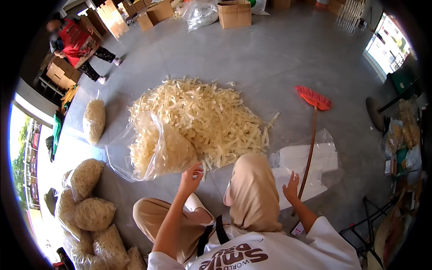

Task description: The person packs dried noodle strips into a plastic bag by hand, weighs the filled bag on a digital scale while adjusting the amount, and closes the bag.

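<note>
My left hand [192,177] is beside the near edge of a clear plastic bag [155,168], its fingers loosely bent and apart. A pale strip [204,172] lies just past its fingertips; I cannot tell whether they touch it. The bag lies on its side, partly filled with cream-coloured strips, against a large loose pile of the same strips [202,117]. My right hand [291,186] is raised over the floor, fingers spread and holding nothing. Close by it are the wooden handle of a red broom [310,148] and a stack of flat clear plastic bags [310,159].
Several filled bags [94,213] are heaped at my left, and another filled bag [94,121] stands farther off. A person in a red vest [76,40] is at the upper left. Cardboard boxes [235,14] line the back. A black metal frame [371,225] stands at right.
</note>
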The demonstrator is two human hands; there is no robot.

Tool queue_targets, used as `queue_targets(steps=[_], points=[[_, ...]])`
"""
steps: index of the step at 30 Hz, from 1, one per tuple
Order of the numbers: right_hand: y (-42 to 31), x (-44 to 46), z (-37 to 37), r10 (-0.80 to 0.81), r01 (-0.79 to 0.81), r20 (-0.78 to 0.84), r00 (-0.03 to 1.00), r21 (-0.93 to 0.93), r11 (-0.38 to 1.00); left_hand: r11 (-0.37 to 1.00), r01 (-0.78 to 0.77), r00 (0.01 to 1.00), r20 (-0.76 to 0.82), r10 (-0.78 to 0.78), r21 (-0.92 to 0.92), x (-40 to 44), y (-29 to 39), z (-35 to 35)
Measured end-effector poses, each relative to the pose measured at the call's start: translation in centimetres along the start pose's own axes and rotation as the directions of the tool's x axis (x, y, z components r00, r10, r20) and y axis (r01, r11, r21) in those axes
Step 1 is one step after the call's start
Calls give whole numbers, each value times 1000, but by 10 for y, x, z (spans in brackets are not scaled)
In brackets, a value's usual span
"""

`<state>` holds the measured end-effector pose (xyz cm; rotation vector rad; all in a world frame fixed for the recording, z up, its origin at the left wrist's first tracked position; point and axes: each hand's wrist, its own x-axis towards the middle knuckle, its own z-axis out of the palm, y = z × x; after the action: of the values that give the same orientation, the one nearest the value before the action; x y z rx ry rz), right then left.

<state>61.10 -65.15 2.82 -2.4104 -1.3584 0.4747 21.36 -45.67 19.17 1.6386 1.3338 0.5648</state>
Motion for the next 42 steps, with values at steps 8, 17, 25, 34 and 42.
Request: queue_targets(steps=[8, 17, 25, 34, 42], points=[[-31, 48, 34, -46, -19, 258, 965, 245, 969, 458, 765, 580, 176, -795, -454, -1, -137, 67], [-130, -35, -37, -315, 107, 532, 786, 385, 917, 483, 833, 550, 308, -776, -268, -17, -192, 94], [-224, 35, -88, -492, 202, 663, 563, 467, 861, 758, 570, -63, 936, -345, 318, -118, -158, 184], [-285, 62, -91, -452, 117, 747, 487, 457, 881, 732, 569, -240, 927, -289, 375, -119, -175, 173], [-295, 97, -92, -508, 69, 815, 280, 510, 857, 672, 654, -120, 925, -359, 346, -93, -193, 169]])
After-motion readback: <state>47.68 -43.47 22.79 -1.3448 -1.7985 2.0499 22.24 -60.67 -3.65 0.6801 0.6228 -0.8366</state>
